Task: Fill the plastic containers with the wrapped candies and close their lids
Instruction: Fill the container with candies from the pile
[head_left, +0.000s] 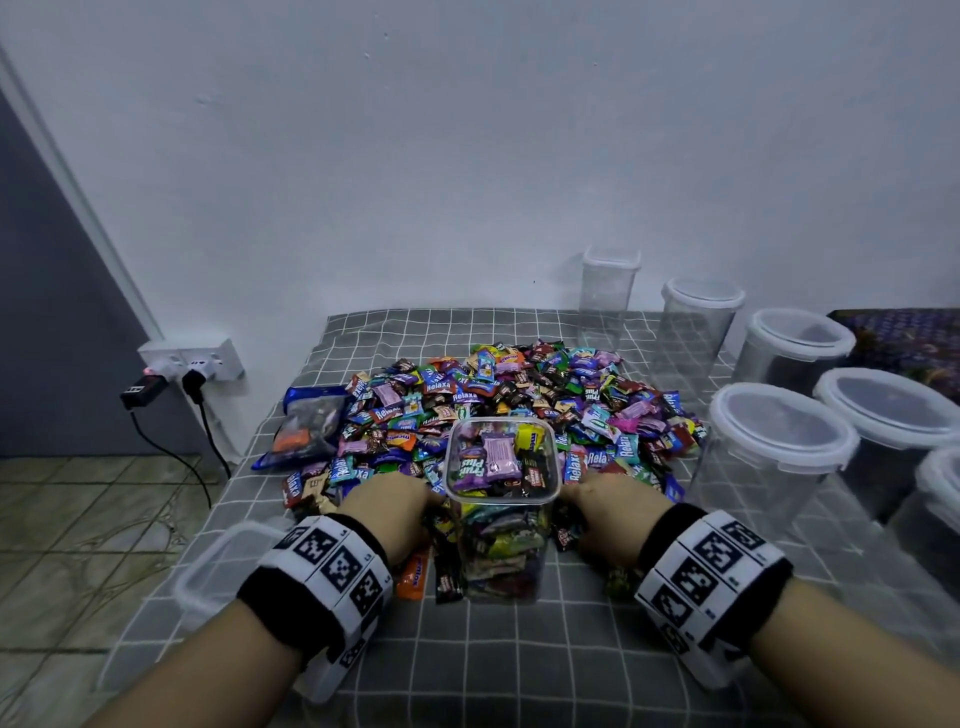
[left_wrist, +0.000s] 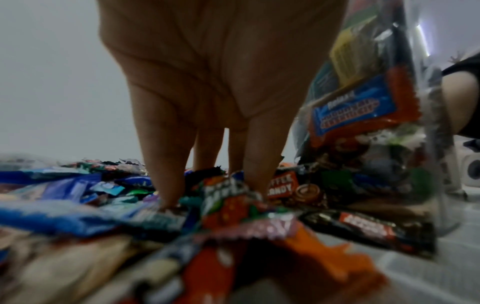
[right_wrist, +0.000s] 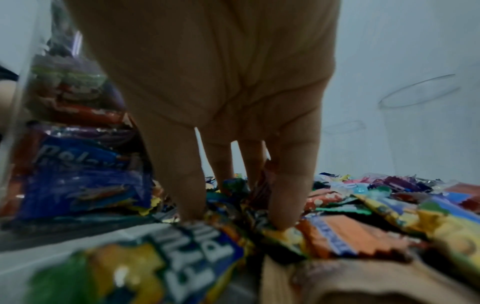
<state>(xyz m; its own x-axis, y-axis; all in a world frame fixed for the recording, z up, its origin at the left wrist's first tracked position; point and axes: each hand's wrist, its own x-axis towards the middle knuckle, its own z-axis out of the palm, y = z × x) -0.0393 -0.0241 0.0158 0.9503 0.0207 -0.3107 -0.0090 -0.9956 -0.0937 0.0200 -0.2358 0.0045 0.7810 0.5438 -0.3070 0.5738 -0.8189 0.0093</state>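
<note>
Hands flank full container (head_left: 503, 499) | left hand (head_left: 387, 512), right hand (head_left: 605, 514): fingers (left_wrist: 166, 170) straight, digging into candies (head_left: 519, 400), gripping nothing | lid (head_left: 218, 566) nearer left

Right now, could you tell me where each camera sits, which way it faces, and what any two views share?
Head: worn high, looking down at the square container, candy pile, both hands and banded wrists.
Left wrist: low, looking along the left hand, fingers straight into candies.
Right wrist: low, looking along the right hand, fingers likewise down.
Shared: both wrist views catch the candy-filled square container between them.
</note>
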